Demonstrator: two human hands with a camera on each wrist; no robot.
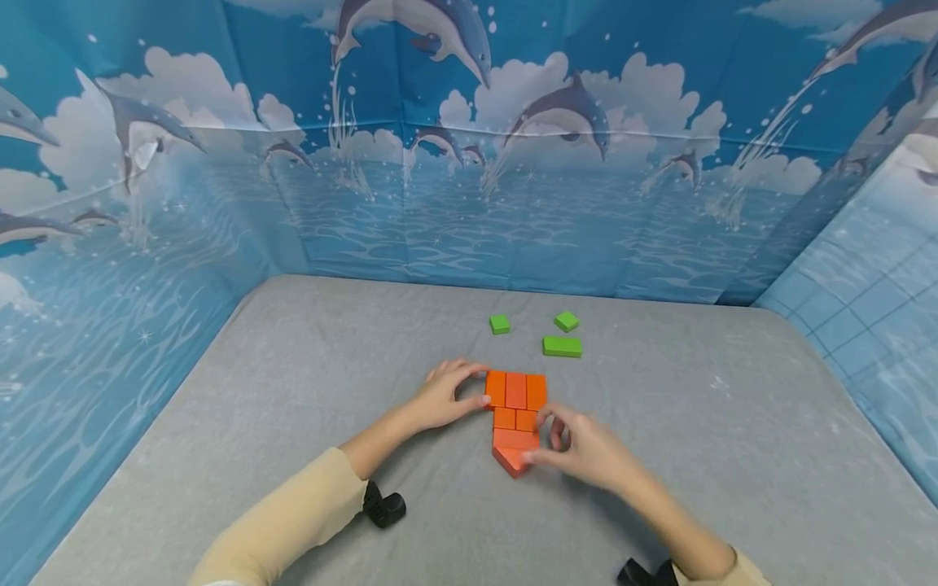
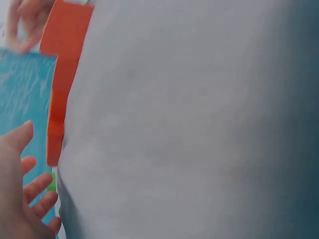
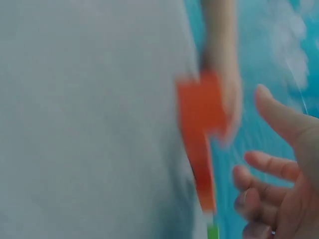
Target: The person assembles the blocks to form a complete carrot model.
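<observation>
Several orange blocks [image 1: 516,391] lie close together on the grey cloth. Three upright pieces form the top row, with two small squares [image 1: 505,418] under them, then a wide piece [image 1: 515,439] and a triangular one [image 1: 509,460] at the near end. My left hand [image 1: 442,396] reaches in from the left, thumb and index fingertip at the left side of the top row. On the right, my right hand [image 1: 586,448] has its thumb tip by the triangle and bent fingers beside the small squares. Both wrist views show fingers spread apart, holding nothing.
Beyond the orange blocks lie two small green blocks [image 1: 500,325] and a longer green block [image 1: 562,347]. A dolphin-print curtain [image 1: 469,220] rises behind the grey surface [image 1: 352,325] and along both sides.
</observation>
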